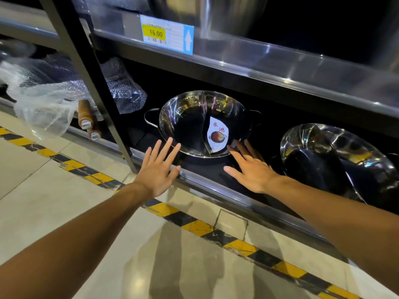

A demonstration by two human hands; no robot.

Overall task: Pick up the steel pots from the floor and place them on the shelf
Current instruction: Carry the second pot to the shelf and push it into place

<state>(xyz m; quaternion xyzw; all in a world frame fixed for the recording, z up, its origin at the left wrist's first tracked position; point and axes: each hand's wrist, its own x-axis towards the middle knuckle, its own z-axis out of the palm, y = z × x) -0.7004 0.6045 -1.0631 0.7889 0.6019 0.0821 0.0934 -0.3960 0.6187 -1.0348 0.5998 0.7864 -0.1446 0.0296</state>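
A shiny steel pot [190, 119] with a centre divider, two loop handles and a white sticker rests tilted on the dark bottom shelf [216, 182]. A second steel pot [336, 160] of the same kind leans on that shelf to the right. My left hand [158, 169] is spread flat with fingers apart, just in front of the first pot's near rim, holding nothing. My right hand [250, 167] is likewise spread and empty, its fingertips close to the pot's right near rim. Whether either hand touches the rim is unclear.
A steel upper shelf [280, 67] with a price tag [166, 34] hangs over the pots. A dark upright post [92, 83] stands left of them. Bubble wrap [43, 100] and wooden handles [88, 119] fill the left bay. Yellow-black tape [194, 225] lines the tiled floor.
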